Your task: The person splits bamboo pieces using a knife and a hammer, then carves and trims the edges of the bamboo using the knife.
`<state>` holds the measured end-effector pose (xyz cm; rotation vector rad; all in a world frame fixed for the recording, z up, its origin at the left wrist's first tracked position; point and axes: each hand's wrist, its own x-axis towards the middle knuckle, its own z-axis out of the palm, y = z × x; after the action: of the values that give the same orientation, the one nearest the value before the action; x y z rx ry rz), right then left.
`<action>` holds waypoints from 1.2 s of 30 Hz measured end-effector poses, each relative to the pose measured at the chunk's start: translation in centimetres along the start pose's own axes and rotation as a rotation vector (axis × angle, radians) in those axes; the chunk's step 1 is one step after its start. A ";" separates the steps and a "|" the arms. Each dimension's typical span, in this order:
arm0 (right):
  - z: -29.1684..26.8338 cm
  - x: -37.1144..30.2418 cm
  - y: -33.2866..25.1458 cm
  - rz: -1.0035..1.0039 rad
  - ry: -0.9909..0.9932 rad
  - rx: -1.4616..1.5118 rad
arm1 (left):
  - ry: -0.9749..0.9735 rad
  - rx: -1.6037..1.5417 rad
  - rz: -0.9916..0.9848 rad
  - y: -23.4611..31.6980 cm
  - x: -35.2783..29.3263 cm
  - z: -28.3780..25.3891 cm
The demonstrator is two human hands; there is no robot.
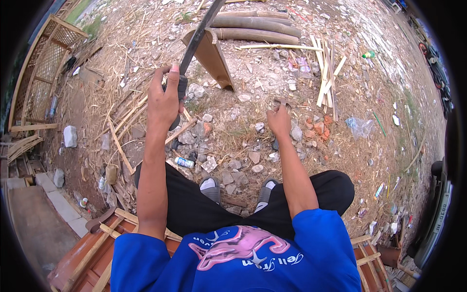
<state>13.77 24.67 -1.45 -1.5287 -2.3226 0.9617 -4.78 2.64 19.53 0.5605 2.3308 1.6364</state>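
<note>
The bamboo (pixel 214 61) stands just beyond your left hand (pixel 164 100); steady it first. That hand grips the knife (pixel 197 39), which crosses the bamboo's top: hold it straight. Your right hand (pixel 278 121) grips the hammer (pixel 282 101), right of the bamboo: strike squarely.

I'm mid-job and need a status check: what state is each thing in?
Long blade: bare, gripped in the left hand
Hammer: gripped in the right hand
Bamboo piece: split lengthwise
Bamboo poles: lying side by side
Thin strips: loosely heaped
Clear plastic bag: crumpled
Sandals: worn
</note>
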 end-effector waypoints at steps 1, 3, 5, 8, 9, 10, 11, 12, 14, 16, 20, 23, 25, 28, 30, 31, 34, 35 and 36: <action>1.5 -0.8 3.0 0.111 -0.092 -0.189 | -0.002 0.015 -0.008 -0.3 0.0 -0.2; 4.5 -3.3 8.7 0.166 -0.023 -0.335 | -0.012 0.015 -0.017 0.0 -0.1 -0.3; 6.6 -4.6 12.9 0.133 0.116 -0.501 | -0.015 0.014 -0.025 0.4 -0.1 -0.1; 6.1 -2.1 12.9 0.286 -0.174 -0.223 | -0.027 0.021 -0.017 0.7 -1.0 0.1; 6.5 -1.0 12.9 0.268 -0.172 -0.215 | -0.019 0.038 -0.027 1.0 -1.2 0.1; 7.4 0.1 13.8 0.234 -0.149 -0.190 | -0.019 0.047 -0.037 1.2 -1.3 0.2; 8.4 1.1 14.7 0.196 -0.130 -0.164 | -0.022 0.036 -0.015 1.0 -1.3 0.0; 9.0 2.3 16.6 0.183 -0.113 -0.166 | -0.014 0.022 -0.001 0.8 -1.3 0.2; 9.0 5.3 18.5 0.446 -0.323 0.512 | -0.070 -0.012 -0.023 1.0 -1.3 0.8; 7.8 4.8 13.2 0.657 -0.410 0.907 | -0.047 0.003 -0.047 1.1 -2.3 -0.1; 1.7 8.1 5.6 0.552 -0.200 1.241 | -0.100 0.013 -0.070 0.8 -2.1 -0.1; -8.7 7.8 -3.8 0.033 0.047 0.968 | -0.076 0.060 -0.008 0.7 -1.4 0.5; -16.3 7.0 -8.9 -0.278 0.103 0.856 | -0.079 0.068 -0.007 1.3 -1.2 1.2; -20.7 7.0 -12.2 -0.687 0.185 0.617 | -0.073 0.055 0.023 1.1 -1.0 0.9; -21.8 5.0 -13.0 -0.768 0.236 0.279 | -0.087 0.059 -0.015 1.8 -1.0 1.2; -21.9 3.0 -14.0 -0.797 0.202 0.141 | -0.075 0.084 -0.058 2.0 -1.2 0.5; -22.0 -1.3 -14.3 -0.765 0.059 -0.103 | -0.021 0.071 0.031 1.1 -1.1 1.1; -21.7 -1.4 -14.0 -0.783 0.078 -0.126 | -0.023 0.060 0.033 1.4 -1.1 1.6; -21.6 -1.7 -14.3 -0.779 0.079 -0.127 | -0.026 0.077 0.042 1.5 -1.0 1.6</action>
<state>14.48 28.38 24.24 -0.5482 -2.6006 0.5377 -2.97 4.04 20.40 0.6466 2.3873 1.5535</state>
